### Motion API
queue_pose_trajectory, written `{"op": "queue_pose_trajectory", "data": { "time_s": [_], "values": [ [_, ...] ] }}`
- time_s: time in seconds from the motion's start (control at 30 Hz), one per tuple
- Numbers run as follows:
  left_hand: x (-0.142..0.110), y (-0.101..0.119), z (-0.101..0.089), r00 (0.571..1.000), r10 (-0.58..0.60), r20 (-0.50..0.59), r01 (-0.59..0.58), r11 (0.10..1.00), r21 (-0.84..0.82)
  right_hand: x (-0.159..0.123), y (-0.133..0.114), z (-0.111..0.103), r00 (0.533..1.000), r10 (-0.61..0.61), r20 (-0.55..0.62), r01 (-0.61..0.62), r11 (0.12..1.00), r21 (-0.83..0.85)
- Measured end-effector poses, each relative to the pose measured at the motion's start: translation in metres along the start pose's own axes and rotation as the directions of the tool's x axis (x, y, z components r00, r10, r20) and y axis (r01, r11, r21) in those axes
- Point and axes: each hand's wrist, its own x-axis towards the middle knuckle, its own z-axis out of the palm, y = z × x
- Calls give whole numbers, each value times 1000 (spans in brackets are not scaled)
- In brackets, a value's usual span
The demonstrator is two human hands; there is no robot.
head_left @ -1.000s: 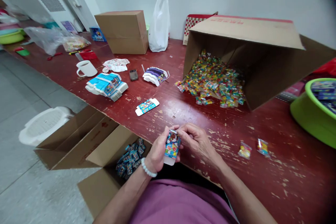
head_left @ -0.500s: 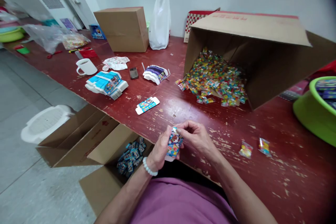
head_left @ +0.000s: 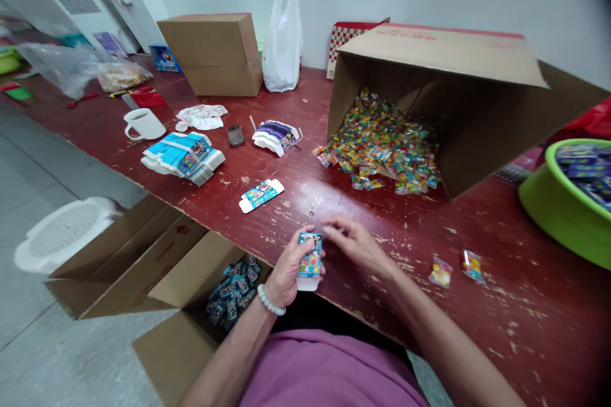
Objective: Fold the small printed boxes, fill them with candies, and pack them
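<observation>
My left hand (head_left: 285, 272) is closed around a small blue candy box (head_left: 310, 264), thumb across its printed front. A white flap hangs out at the box's lower end. Just to the right of the box, my right hand (head_left: 356, 243) is off it, fingers loosely apart and somewhat blurred, with nothing seen in them. On the table beyond lies a flat blue carton (head_left: 261, 194) with white end flaps. Two wrapped candies, a yellowish candy packet (head_left: 440, 271) and a multicoloured candy packet (head_left: 472, 266), rest to the right of my right forearm.
A large tipped cardboard box (head_left: 477, 70) spills wrapped candies (head_left: 382, 146) onto the red table (head_left: 363, 318). Stacked blue cartons (head_left: 184, 156), purple cartons (head_left: 275, 137) and a white mug (head_left: 144, 124) stand left. Below the edge, an open box (head_left: 191, 270) holds filled boxes. A green basin (head_left: 548, 203) stands right.
My right hand has let go of the box's top end and moved slightly right. The white flap seen there is now out of sight. The view has shifted slightly right.
</observation>
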Motion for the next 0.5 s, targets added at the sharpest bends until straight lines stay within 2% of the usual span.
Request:
{"op": "queue_pose_trajectory", "data": {
  "time_s": [0.03, 0.07, 0.17, 0.23, 0.37, 0.5],
  "values": [
    [1, 1, -2, 1000, 10, 3, -10, 1000, -16, 14, 13, -12, 991, 47, -124, -70, 980, -187],
    [1, 2, -4, 1000, 30, 2, -30, 999, -19, 28, 27, -25, 976, 72, -207, -124, 960, -252],
    [0, 8, -11, 995, 91, -30, -90, 995, 42, 60, 65, -61, 935, 127, -331, -246, 904, -349],
    [-1, 12, -18, 988, 133, -75, -124, 987, 106, 67, 83, -74, 918, 172, -358, -313, 868, -386],
    [-2, 22, -36, 961, 217, -170, -178, 959, 220, 60, 95, -77, 907, 208, -365, -351, 852, -389],
    [-5, 31, -47, 959, 224, -175, -190, 962, 194, 46, 94, -73, 888, 235, -396, -359, 892, -274]
  ]
}}
